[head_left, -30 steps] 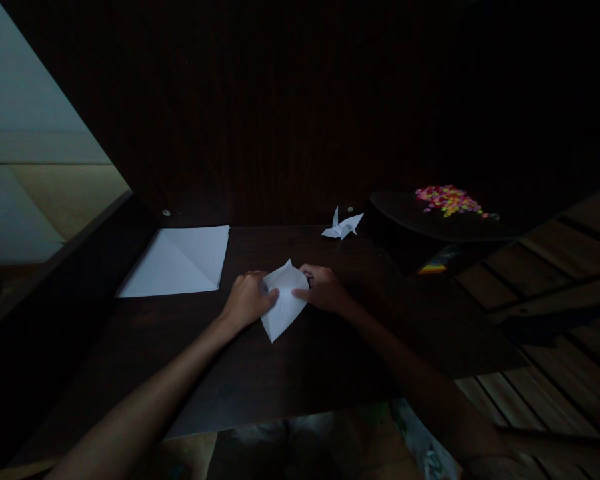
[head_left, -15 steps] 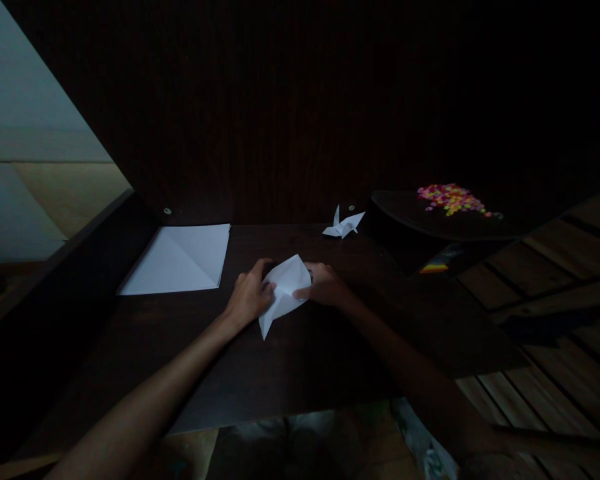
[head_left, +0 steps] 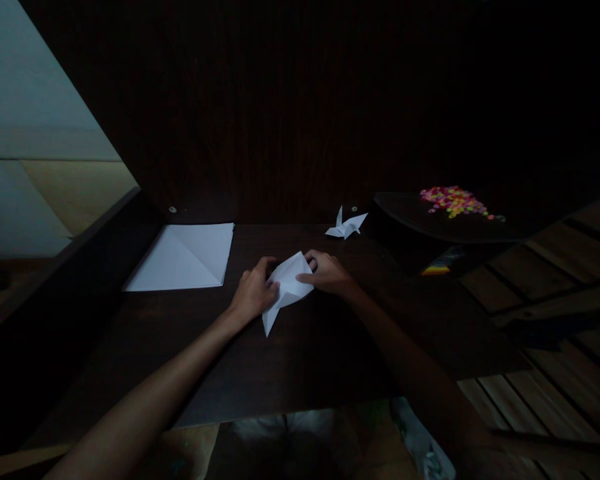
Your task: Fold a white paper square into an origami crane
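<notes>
Folded paper (head_left: 288, 275) between two hands.
Left hand (head_left: 253, 293) and right hand (head_left: 330, 275) pinch it; its length slants away rightward, near tip closer to left fingers.

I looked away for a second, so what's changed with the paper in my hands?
The far tip of the held paper has swung rightward; its near tip has moved left and become narrower. Your left hand and right hand keep hold of it. The white sheets, folded figure and colorful pile stayed put.
</notes>
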A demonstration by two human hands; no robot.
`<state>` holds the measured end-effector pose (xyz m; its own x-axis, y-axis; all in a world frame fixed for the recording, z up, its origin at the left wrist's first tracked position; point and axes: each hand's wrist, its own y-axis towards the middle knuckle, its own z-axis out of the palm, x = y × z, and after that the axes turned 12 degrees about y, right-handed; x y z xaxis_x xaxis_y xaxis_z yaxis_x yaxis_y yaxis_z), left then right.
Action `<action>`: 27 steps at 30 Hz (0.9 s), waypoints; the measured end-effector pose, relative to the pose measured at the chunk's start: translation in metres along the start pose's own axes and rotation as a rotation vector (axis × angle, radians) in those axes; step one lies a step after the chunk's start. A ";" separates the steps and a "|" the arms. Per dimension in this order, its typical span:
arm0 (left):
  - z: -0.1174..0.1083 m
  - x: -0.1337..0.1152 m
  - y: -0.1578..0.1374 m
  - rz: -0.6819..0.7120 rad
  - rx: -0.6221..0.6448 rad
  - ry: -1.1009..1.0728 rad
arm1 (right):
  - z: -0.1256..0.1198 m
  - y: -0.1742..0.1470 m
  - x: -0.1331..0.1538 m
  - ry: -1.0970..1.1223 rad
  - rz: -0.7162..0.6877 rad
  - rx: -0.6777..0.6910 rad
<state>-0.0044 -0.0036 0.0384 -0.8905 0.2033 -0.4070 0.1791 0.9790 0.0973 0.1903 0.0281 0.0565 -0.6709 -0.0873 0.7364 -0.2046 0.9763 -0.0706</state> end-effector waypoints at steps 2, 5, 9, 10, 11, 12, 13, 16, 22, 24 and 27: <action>0.000 0.000 0.001 -0.012 0.006 -0.007 | 0.002 0.004 -0.003 0.068 -0.027 -0.051; -0.001 0.002 0.004 -0.016 0.012 -0.018 | 0.005 0.011 -0.007 0.205 -0.088 -0.108; -0.004 0.005 0.008 0.010 0.046 -0.019 | 0.007 0.019 -0.009 0.351 -0.155 -0.140; -0.004 0.006 0.009 0.016 0.056 -0.017 | 0.006 0.021 -0.009 0.383 -0.166 -0.142; -0.005 0.006 0.009 0.023 0.063 -0.017 | 0.005 0.023 -0.009 0.414 -0.175 -0.140; -0.006 0.006 0.009 0.030 0.068 -0.020 | 0.004 0.024 -0.009 0.443 -0.182 -0.136; -0.006 0.006 0.009 0.039 0.070 -0.026 | 0.003 0.025 -0.009 0.468 -0.191 -0.130; -0.007 0.006 0.008 0.079 0.065 -0.044 | 0.001 0.025 -0.009 0.503 -0.194 -0.113; -0.007 0.009 0.006 0.189 0.078 -0.065 | -0.005 0.019 -0.006 0.485 -0.195 -0.052; -0.006 0.010 0.006 0.244 0.064 -0.073 | -0.007 0.016 -0.004 0.464 -0.197 -0.040; -0.004 0.011 0.006 0.281 0.014 -0.065 | -0.010 0.011 -0.002 0.363 -0.232 -0.082</action>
<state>-0.0151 0.0042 0.0377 -0.7764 0.4670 -0.4232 0.4216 0.8840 0.2020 0.1969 0.0412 0.0608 -0.3171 -0.2450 0.9162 -0.2535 0.9528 0.1670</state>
